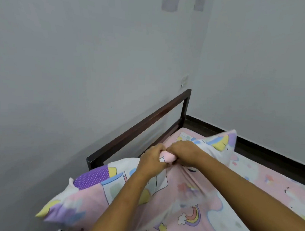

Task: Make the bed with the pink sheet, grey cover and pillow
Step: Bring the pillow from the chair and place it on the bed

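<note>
The grey wall (80, 58) meets in a far corner behind the bed, where the pink sheet (277, 185) with its cartoon print lies spread over the mattress on the right, reaching the dark wooden headboard (138, 127). The pillow (95, 179), inside a pink, purple and white printed case, is raised near the headboard with its left corner hanging beyond the bed's edge. At its top edge the left hand (152, 159) and right hand (183, 151), touching each other, both clench a bunched pink fold of case (169, 156).
</note>
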Demonstrator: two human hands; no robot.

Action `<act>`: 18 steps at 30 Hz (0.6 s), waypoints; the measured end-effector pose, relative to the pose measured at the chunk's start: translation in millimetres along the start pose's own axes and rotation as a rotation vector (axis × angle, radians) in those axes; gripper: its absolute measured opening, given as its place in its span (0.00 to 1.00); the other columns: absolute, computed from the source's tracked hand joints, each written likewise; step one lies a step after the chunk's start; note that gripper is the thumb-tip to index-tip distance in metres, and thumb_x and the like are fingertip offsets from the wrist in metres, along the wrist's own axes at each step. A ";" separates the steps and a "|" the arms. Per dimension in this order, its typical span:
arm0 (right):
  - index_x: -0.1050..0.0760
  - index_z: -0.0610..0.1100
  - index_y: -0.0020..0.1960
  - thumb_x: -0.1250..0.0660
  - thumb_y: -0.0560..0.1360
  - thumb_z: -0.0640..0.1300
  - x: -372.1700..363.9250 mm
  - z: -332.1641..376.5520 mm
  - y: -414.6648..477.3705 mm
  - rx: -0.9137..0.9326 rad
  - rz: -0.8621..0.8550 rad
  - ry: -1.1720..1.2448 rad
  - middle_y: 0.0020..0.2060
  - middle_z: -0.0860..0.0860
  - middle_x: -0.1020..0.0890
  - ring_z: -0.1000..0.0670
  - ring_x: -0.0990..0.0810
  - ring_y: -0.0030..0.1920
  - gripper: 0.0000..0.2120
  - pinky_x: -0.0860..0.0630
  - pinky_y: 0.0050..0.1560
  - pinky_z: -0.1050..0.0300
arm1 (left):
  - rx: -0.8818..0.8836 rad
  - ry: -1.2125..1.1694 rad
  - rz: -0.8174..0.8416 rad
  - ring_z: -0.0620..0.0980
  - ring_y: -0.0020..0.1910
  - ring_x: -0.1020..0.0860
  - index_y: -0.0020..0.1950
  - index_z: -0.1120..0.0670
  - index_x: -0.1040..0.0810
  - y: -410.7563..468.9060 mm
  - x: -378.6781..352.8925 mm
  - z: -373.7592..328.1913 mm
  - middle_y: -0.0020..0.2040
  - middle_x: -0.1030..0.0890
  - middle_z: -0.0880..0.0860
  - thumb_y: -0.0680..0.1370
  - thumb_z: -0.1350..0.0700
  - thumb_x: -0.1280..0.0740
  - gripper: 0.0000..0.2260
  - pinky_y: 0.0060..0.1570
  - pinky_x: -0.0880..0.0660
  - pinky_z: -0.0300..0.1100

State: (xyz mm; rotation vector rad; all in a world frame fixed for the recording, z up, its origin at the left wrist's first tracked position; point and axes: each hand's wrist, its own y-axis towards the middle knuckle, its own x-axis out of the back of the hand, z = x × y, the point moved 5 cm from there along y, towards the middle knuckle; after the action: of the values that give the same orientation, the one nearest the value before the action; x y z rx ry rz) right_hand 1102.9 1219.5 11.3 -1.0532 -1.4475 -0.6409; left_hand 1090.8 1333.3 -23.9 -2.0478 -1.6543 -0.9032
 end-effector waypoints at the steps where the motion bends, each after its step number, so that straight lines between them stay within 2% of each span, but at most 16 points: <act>1: 0.25 0.48 0.58 0.35 0.74 0.43 -10.3 -2.4 0.7 -0.017 0.029 0.046 0.54 0.48 0.20 0.46 0.22 0.55 0.13 0.27 0.53 0.54 | -0.032 0.054 0.032 0.51 0.46 0.25 0.49 0.49 0.27 2.0 -0.6 6.5 0.48 0.22 0.47 0.66 0.50 0.24 0.17 0.46 0.26 0.47; 3: 0.24 0.48 0.56 0.36 0.73 0.41 -26.0 -12.9 1.7 -0.034 0.016 0.115 0.54 0.48 0.20 0.46 0.23 0.55 0.12 0.28 0.52 0.56 | -0.063 0.194 0.095 0.50 0.52 0.25 0.57 0.46 0.28 2.9 -1.0 25.0 0.54 0.23 0.47 0.65 0.45 0.25 0.24 0.52 0.27 0.46; 5: 0.24 0.48 0.54 0.37 0.72 0.41 -35.3 -29.7 4.8 -0.057 -0.034 0.177 0.53 0.50 0.20 0.48 0.23 0.56 0.11 0.30 0.51 0.58 | -0.025 0.398 0.137 0.49 0.62 0.28 0.67 0.44 0.34 -2.0 1.7 56.6 0.63 0.27 0.46 0.63 0.38 0.26 0.36 0.61 0.30 0.46; 7: 0.23 0.46 0.54 0.37 0.72 0.39 -39.5 -47.7 5.9 -0.073 -0.061 0.216 0.52 0.50 0.20 0.48 0.24 0.55 0.11 0.31 0.51 0.59 | 0.110 0.566 0.142 0.49 0.70 0.36 0.74 0.42 0.44 -15.3 7.9 97.1 0.71 0.35 0.45 0.61 0.32 0.27 0.46 0.69 0.38 0.53; 10: 0.23 0.43 0.52 0.37 0.72 0.37 -41.6 -73.7 10.2 -0.067 -0.063 0.236 0.50 0.48 0.20 0.47 0.24 0.53 0.10 0.32 0.50 0.58 | 0.353 0.623 0.131 0.52 0.74 0.45 0.76 0.41 0.53 -33.3 12.7 147.8 0.75 0.44 0.47 0.60 0.29 0.30 0.52 0.70 0.48 0.63; 12: 0.23 0.44 0.52 0.37 0.72 0.37 -44.1 -90.4 19.4 -0.065 -0.057 0.238 0.49 0.48 0.20 0.47 0.24 0.52 0.10 0.33 0.49 0.58 | 0.405 0.617 0.106 0.52 0.73 0.42 0.76 0.42 0.50 -28.8 9.3 156.1 0.74 0.41 0.47 0.62 0.28 0.32 0.49 0.69 0.45 0.62; 14: 0.23 0.44 0.52 0.37 0.72 0.37 -48.1 -104.7 33.2 -0.069 -0.039 0.245 0.49 0.49 0.20 0.47 0.24 0.52 0.11 0.32 0.50 0.58 | 0.389 0.599 0.058 0.51 0.68 0.36 0.73 0.43 0.42 -13.4 6.8 153.3 0.69 0.34 0.46 0.67 0.30 0.34 0.39 0.66 0.37 0.57; 16: 0.23 0.45 0.51 0.38 0.72 0.38 -53.4 -119.7 48.4 -0.070 -0.014 0.251 0.50 0.49 0.19 0.47 0.24 0.53 0.10 0.31 0.49 0.57 | 0.362 0.560 0.013 0.50 0.61 0.29 0.67 0.45 0.32 8.2 4.9 153.0 0.62 0.26 0.47 0.73 0.34 0.38 0.27 0.60 0.30 0.51; 18: 0.24 0.46 0.51 0.39 0.73 0.39 -56.2 -134.7 61.7 -0.079 0.013 0.225 0.50 0.50 0.19 0.47 0.23 0.54 0.09 0.29 0.52 0.56 | 0.330 0.390 0.013 0.51 0.52 0.24 0.60 0.49 0.24 27.7 2.9 153.1 0.53 0.20 0.49 0.75 0.35 0.40 0.22 0.51 0.26 0.46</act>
State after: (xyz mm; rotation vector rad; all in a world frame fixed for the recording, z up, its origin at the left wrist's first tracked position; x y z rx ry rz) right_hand 1216.1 1117.0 -31.0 -1.0156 -1.2281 -0.7868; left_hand 1156.6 1425.2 -130.9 -1.5478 -1.4611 -0.8881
